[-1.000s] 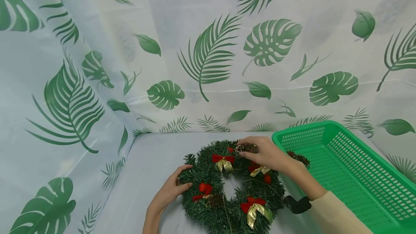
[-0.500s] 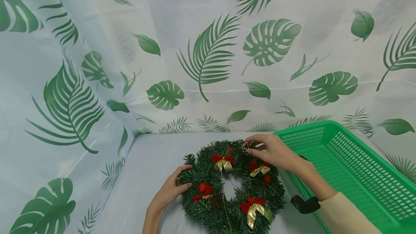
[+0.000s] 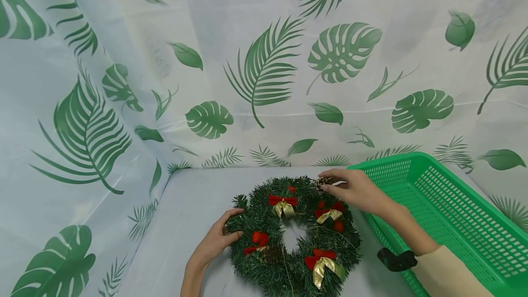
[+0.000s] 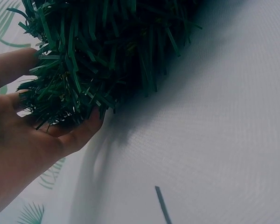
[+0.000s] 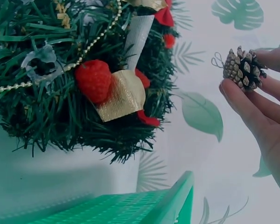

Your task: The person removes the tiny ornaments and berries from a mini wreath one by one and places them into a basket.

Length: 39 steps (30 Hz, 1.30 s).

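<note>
A green tinsel wreath (image 3: 257,274) with red-and-gold bows and red berries lies on the white table. My left hand (image 3: 216,239) grips its left edge, thumb above and fingers bent under the tinsel (image 4: 98,51) in the left wrist view. My right hand (image 3: 356,191) is over the wreath's upper right edge, pinching a pine cone (image 5: 244,69) between thumb and fingers. In the right wrist view the cone is apart from the wreath, and a thin wire loop (image 5: 218,60) sticks out of its base. A second pine cone (image 3: 273,255) sits among the tinsel on the left.
A green plastic basket (image 3: 453,223) stands right of the wreath, partly under the right forearm. A black strap piece (image 3: 397,260) is by the right sleeve. Leaf-printed white sheets (image 3: 264,141) close off the back and left.
My right hand has moved right along the wreath's top with the pine cone in its fingers. The left hand has kept its grip on the wreath.
</note>
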{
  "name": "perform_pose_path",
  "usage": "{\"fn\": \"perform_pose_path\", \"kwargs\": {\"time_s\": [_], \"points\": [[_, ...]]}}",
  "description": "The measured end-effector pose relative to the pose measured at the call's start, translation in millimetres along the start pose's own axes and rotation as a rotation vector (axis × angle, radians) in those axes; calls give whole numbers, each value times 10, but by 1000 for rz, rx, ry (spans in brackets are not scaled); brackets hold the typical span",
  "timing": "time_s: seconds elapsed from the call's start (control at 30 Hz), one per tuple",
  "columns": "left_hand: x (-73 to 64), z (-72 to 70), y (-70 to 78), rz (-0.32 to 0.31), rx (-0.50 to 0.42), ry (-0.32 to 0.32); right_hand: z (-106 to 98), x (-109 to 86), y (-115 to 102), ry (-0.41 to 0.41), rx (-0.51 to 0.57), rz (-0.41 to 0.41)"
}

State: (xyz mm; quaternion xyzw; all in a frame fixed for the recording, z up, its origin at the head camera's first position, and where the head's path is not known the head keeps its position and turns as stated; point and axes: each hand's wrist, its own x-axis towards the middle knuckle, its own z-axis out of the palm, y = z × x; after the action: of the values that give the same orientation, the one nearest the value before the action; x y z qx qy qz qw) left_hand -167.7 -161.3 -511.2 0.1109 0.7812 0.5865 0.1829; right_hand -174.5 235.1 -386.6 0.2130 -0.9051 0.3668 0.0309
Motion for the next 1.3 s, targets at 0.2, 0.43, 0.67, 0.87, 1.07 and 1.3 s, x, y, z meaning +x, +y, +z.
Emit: {"fn": "perform_pose_path", "kwargs": {"time_s": [0.2, 0.43, 0.67, 0.87, 1.07, 1.3], "points": [[0, 0, -3, 0, -5, 1, -41, -37, 23, 12, -18, 31], [5, -5, 5, 4, 3, 0, -64, -67, 99, 28, -34, 41], [4, -7, 12, -3, 18, 9, -113, -114, 139, 42, -34, 45], [9, -4, -2, -5, 37, 13, -180, -176, 158, 45, -24, 81], [6, 1, 3, -11, 23, 11, -267, -259, 180, 52, 36, 145], [2, -2, 12, -28, -19, 3, -362, -330, 234, 70, 13, 189]]}}
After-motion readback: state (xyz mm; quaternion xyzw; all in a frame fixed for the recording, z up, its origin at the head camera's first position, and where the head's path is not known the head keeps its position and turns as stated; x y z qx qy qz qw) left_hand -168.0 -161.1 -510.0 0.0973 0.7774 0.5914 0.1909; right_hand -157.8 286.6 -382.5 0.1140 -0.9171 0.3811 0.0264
